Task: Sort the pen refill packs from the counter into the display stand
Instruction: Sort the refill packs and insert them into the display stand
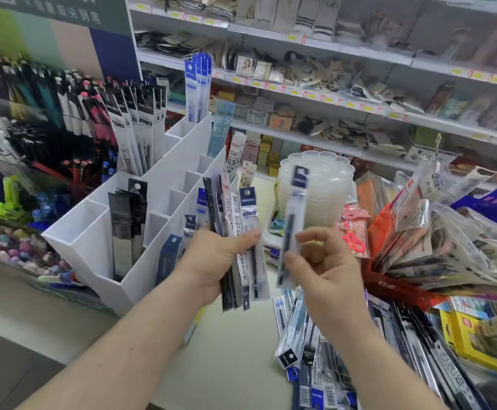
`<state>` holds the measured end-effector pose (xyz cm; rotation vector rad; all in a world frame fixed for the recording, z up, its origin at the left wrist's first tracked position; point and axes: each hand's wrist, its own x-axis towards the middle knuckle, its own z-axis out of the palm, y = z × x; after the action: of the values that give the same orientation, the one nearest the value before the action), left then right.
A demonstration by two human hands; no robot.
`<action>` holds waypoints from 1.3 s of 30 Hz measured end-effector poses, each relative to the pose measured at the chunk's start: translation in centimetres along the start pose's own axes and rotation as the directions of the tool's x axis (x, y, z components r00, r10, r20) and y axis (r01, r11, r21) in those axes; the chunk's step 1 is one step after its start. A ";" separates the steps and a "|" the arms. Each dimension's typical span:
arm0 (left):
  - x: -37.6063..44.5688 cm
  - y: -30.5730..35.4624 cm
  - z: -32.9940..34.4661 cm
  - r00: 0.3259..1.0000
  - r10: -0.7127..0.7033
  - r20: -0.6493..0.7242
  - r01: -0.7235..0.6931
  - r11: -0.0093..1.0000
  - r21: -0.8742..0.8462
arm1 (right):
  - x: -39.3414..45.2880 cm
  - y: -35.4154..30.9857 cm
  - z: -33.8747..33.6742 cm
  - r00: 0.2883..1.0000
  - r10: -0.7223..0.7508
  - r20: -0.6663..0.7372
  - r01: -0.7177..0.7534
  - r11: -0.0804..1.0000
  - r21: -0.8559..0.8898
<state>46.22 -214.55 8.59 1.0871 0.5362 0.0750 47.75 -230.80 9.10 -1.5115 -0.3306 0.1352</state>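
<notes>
Holding: left hand (211,258) grips fanned refill packs (243,247)
Pinching: right hand (324,261) w/ single pack (293,229), upright
Stand: display stand (164,208) just left

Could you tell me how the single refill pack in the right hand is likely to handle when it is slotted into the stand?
The single refill pack, pinched by the right hand, is a thin clear sleeve, so probably light. It stands upright above the fingers, so the refill inside likely stiffens it. The glossy film may slide against the packs fanned in the left hand.
</notes>
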 end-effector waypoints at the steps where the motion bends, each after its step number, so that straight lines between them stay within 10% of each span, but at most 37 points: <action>1: -0.1 -0.1 0.3 1.000 0.000 0.015 0.000 1.000 -0.009 | -0.1 0.3 0.3 0.998 0.022 0.051 -0.020 0.999 -0.031; 11: -0.8 -1.9 0.9 0.997 0.069 0.038 -0.073 0.991 0.114 | 0.0 1.8 -0.2 0.969 0.184 0.167 -0.102 0.907 -0.409; 18: -0.8 -2.4 0.1 0.985 0.020 0.169 -0.067 0.958 0.280 | 1.5 1.5 -0.8 0.886 0.427 0.181 -0.390 0.898 -0.205; 26: -0.8 -1.7 -0.8 0.984 -0.082 0.156 0.062 0.989 0.132 | 3.0 0.6 0.0 0.902 0.418 -0.107 -0.399 0.903 0.159; 33: -1.2 -1.4 -0.4 0.955 -0.062 0.290 0.005 0.981 0.195 | 2.7 -1.4 2.2 0.923 0.352 0.153 -0.357 0.934 0.005; 37: -1.0 -0.9 -1.0 0.983 -0.072 0.170 0.037 0.979 0.201 | 3.5 -0.9 1.8 0.944 0.329 0.019 -0.329 0.934 0.137; 39: -0.2 -0.4 -1.7 0.999 -0.030 0.030 0.024 0.980 0.198 | 3.8 -0.2 0.7 0.991 0.100 -0.092 -0.092 0.992 0.081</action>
<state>45.22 -213.40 7.68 1.2726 0.5370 -0.0204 51.08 -229.03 9.82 -1.4530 -0.1741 0.1496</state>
